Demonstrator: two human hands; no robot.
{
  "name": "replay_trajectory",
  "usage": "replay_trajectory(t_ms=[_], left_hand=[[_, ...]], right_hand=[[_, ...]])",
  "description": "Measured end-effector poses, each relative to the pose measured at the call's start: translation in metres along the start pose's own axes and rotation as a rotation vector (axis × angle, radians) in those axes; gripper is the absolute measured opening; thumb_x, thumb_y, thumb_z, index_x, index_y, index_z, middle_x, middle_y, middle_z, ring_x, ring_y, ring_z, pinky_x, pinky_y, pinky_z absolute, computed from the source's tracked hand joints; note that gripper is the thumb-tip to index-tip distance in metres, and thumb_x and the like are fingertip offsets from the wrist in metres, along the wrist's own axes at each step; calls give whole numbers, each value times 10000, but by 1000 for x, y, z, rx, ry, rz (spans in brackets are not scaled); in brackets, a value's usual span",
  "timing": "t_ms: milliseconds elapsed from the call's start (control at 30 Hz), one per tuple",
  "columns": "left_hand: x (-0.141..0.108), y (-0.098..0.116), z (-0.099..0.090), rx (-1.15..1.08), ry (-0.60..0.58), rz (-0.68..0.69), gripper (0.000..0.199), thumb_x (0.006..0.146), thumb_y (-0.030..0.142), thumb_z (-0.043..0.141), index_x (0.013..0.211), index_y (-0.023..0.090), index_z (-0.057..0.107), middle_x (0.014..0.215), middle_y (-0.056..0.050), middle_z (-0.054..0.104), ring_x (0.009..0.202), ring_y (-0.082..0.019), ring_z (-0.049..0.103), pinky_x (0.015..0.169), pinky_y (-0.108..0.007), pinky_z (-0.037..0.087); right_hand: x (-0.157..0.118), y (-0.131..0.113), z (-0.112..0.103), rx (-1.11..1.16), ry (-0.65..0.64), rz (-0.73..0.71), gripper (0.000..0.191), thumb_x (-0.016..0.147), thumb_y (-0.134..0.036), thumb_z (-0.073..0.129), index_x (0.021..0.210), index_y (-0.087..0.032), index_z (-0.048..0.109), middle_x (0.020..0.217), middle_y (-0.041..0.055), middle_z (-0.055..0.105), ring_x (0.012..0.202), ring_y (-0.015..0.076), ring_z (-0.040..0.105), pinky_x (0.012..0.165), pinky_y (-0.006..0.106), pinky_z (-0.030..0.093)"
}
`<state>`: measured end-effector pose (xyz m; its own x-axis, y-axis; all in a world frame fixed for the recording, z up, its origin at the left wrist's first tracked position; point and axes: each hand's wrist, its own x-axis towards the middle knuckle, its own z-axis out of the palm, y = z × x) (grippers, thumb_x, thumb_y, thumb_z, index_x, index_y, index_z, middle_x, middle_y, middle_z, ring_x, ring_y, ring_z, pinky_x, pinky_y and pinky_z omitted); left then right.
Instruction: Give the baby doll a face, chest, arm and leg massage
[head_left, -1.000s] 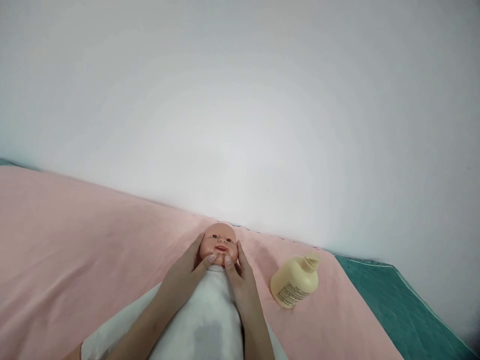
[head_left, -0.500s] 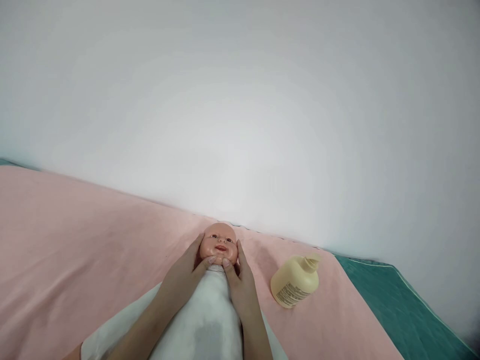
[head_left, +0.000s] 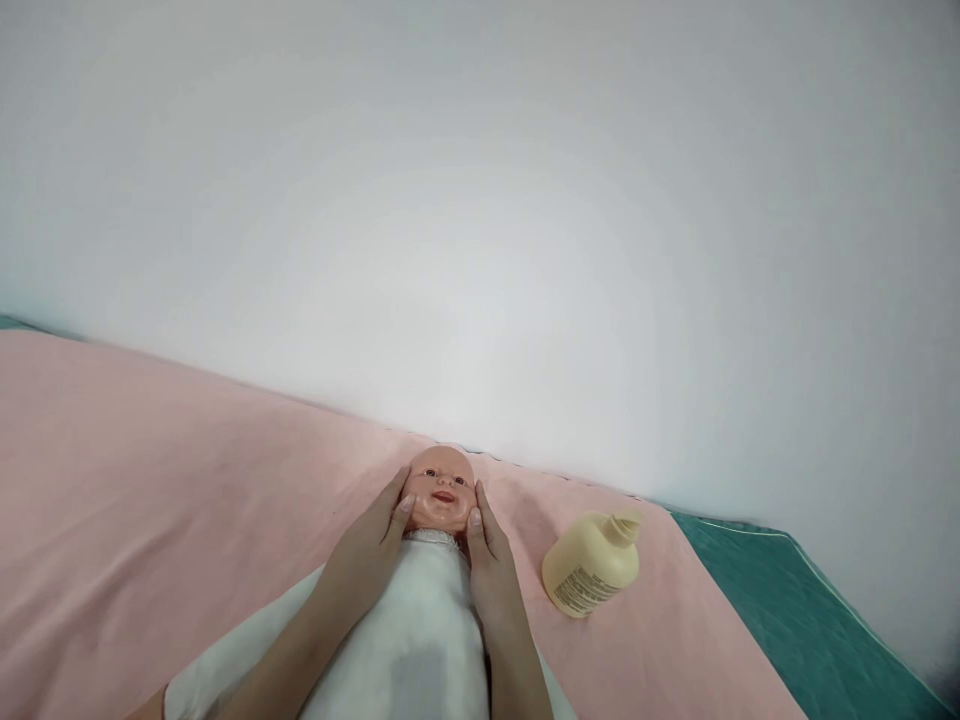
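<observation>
Doll of glossy plastic and white cloth (head_left: 422, 590), face up on a lightly creased pink sheet (head_left: 150, 480); crown toward the plain white wall (head_left: 480, 200), long axis running back to the wearer. Left hand (head_left: 365, 553) and right hand (head_left: 493, 565) cup the rounded head, fingers along its sides, thumbs at the cheeks; forearms partly cover the garment. Near the right hand, apart: pale-yellow, round-shouldered plastic bottle (head_left: 592, 562), printed label. Farther right: dark-green mat with pale edging (head_left: 787, 600).

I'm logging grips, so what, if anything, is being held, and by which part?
A doll, by its head, cupped at the sides between the left hand and the right hand.
</observation>
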<state>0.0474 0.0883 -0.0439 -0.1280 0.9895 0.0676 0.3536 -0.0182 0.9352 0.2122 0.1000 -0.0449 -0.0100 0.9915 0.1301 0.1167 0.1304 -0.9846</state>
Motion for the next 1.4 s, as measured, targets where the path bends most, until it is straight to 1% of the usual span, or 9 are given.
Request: replay_trajectory(t_ms=[200,367,467,567,700,833,967,1167,1400], left_hand=[[0,2,0,-15,21,-2,642,921,578,247,1463,242,320,1501,-45,377,1366,-252,370,1121,-429,295],[-2,4,-1,7,7,-11,673,886,610,342,1465,268,306,1488,-45,400,1342,-283,404,1109,-469,304],[-3,7,-2,-9,-1,9,741,845,617,435,1470,240,302,1480,-77,408,1324,-309,424,1069,-467,364],[-4,7,-2,-47,-1,35,774,808,578,516,1463,212,326,1459,-108,434,1294,-330,458,1007,-449,437],[-2,3,0,-75,10,42,779,782,532,562,1451,194,350,1431,-126,466,1274,-344,478,983,-455,456],[0,-3,1,-46,3,25,766,802,539,531,1458,196,330,1452,-119,441,1295,-335,455,1005,-455,432],[1,-5,1,27,2,19,711,845,523,475,1465,222,298,1466,-80,429,1310,-292,444,1049,-451,383],[-1,-1,0,38,-1,5,624,896,543,372,1461,294,280,1499,9,381,1344,-233,399,1111,-430,304],[1,-3,1,30,4,10,616,924,554,264,1468,266,277,1513,-1,356,1371,-241,356,1135,-440,252]], right_hand=[[1,-1,1,43,-1,15,765,864,-691,471,1449,-207,374,1480,38,369,1375,243,306,1130,397,267],[-2,-8,3,21,3,55,797,827,-620,603,1465,-218,344,1435,53,440,1332,276,382,1096,416,336],[-3,-8,4,30,-26,53,852,805,-571,662,1486,-217,293,1417,74,463,1294,294,435,1066,431,376],[-4,-7,5,19,-21,34,850,797,-526,688,1486,-224,291,1430,68,447,1300,293,426,1069,429,373],[-4,-7,6,3,-19,15,823,812,-496,678,1484,-215,295,1449,61,421,1310,281,412,1079,416,364],[-4,-6,6,-6,-9,-7,791,822,-478,662,1479,-214,311,1452,56,417,1314,283,405,1082,413,356],[-6,-9,5,-26,-24,3,750,862,-494,601,1487,-217,291,1466,53,397,1327,271,387,1087,414,346],[-6,-10,1,-112,-29,-1,712,913,-562,484,1492,-208,271,1505,49,325,1383,238,286,1136,420,248],[-2,-3,2,-78,-7,-10,725,898,-644,445,1476,-225,319,1498,38,338,1384,238,285,1136,406,248]])
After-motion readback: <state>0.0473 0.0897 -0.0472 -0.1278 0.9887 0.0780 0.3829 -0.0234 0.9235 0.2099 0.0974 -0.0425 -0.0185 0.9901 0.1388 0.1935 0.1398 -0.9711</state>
